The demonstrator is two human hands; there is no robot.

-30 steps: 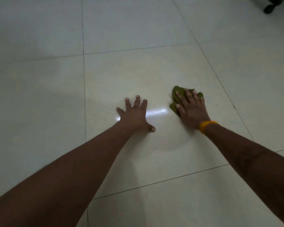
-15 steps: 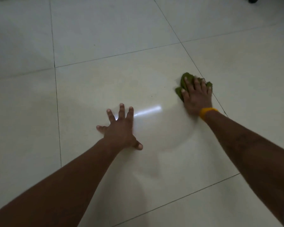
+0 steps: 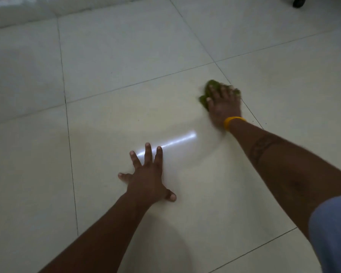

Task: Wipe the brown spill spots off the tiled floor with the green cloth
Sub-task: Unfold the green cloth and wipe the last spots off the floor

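Crumpled green cloth point(image 3: 204, 99), motion-blurred, flat on pale glossy tiled floor point(image 3: 116, 56), near a grout-line crossing

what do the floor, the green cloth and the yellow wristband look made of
Floor: likely glazed ceramic tile, glossy; it mirrors a light streak, thin grout lines. Green cloth: soft fabric, crumpled under the right hand; weave blurred. Yellow wristband: smooth, perhaps rubber or plastic.

pale tiled floor point(image 3: 116, 52) w/ light streak point(image 3: 177, 139)
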